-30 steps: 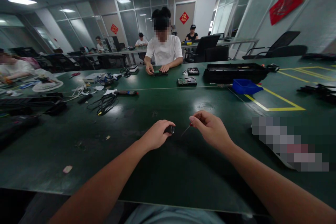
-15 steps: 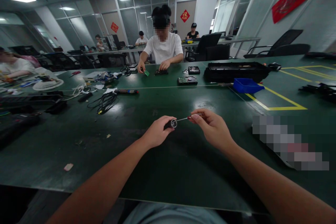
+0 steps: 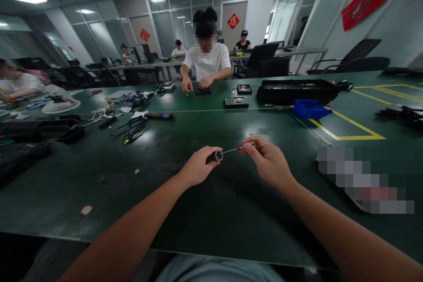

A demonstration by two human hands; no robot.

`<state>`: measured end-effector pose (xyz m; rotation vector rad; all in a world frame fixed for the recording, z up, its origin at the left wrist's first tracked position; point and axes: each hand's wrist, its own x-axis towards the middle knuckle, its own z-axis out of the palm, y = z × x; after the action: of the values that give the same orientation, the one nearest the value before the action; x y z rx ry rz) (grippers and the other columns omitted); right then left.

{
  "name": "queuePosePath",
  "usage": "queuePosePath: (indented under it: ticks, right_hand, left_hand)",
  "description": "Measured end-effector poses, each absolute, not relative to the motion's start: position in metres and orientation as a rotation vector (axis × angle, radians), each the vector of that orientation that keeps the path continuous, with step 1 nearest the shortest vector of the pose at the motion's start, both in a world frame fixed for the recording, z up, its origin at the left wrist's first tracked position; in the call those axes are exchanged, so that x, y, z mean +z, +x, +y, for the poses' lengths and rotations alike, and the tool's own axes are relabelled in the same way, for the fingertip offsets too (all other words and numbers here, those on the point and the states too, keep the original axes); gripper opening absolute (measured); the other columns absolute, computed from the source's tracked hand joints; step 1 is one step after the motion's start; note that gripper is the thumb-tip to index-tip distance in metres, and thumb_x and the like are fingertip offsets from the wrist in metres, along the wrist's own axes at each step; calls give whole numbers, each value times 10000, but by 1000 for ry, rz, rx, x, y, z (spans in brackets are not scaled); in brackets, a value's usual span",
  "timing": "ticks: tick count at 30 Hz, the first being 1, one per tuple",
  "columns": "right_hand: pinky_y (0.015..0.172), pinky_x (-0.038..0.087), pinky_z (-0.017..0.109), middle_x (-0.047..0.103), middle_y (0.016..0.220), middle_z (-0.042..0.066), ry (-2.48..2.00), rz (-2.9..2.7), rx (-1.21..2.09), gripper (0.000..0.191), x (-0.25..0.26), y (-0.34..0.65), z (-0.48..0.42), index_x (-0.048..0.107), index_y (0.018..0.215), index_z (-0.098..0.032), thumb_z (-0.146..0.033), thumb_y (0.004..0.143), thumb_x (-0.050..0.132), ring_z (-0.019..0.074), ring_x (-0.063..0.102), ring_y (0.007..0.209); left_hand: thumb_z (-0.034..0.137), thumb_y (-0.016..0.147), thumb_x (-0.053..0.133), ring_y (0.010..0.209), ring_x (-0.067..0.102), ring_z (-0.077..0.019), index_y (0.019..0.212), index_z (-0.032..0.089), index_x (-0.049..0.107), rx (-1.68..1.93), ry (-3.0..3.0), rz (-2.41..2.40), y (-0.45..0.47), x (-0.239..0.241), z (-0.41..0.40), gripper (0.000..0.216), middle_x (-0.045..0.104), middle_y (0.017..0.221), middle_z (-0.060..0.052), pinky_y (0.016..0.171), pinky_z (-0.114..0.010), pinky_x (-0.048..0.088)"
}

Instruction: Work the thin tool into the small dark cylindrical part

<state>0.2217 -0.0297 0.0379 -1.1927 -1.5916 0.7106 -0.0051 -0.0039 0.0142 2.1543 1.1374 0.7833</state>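
Head view: the left hand (image 3: 200, 165) grips a black tube (image 3: 215, 157); the right hand (image 3: 264, 158) pinches a screwdriver (image 3: 239, 148) extending to the tube's rim, between the hands. Beyond the left hand, a cable (image 3: 131, 129) lies on the surface (image 3: 211, 216); beyond the right, a blue bin (image 3: 310, 113).

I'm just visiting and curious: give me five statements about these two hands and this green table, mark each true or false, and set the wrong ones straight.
1. The left hand holds a short black cylinder with a shiny ring at one end. True.
2. The right hand is empty. False: the right hand holds a slim tool with red on its handle.
3. The tool's thin metal shaft points toward the cylinder's ringed end. True.
4. The blue plastic tray lies left of the coiled black cable. False: it lies to the right.
5. A round white slatted part lies toward the left. True.
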Motion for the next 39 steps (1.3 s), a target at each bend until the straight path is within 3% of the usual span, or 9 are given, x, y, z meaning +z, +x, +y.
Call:
queuePosePath:
  ticks: [31,37,39]
  right_hand:
    - [656,486,329,736,826,58,-1317,-1619,630,291,40,224,-30,683,960,-197,-457,914,561,200,679,748]
    - [515,381,290,635,576,1,-1450,-1653,526,379,44,224,-31,634,678,-212,-540,866,604,143,543,508]
    - [529,395,295,641,590,5,-1425,-1665,545,346,44,224,-32,633,700,-215,-519,865,610,154,564,531]
  left_hand:
    - [198,888,631,1142,564,-207,1289,261,585,815,2115,1151,-6,14,-4,409,615,1238,-30,1024,-362,440]
    - [203,881,632,1130,569,-216,1274,249,596,818,2137,1127,-6,14,-4,398,617,1226,-43,1027,-378,443]
    - [206,879,637,1139,567,-217,1274,252,595,824,2143,1126,-7,14,-4,400,616,1229,-41,1032,-380,441]
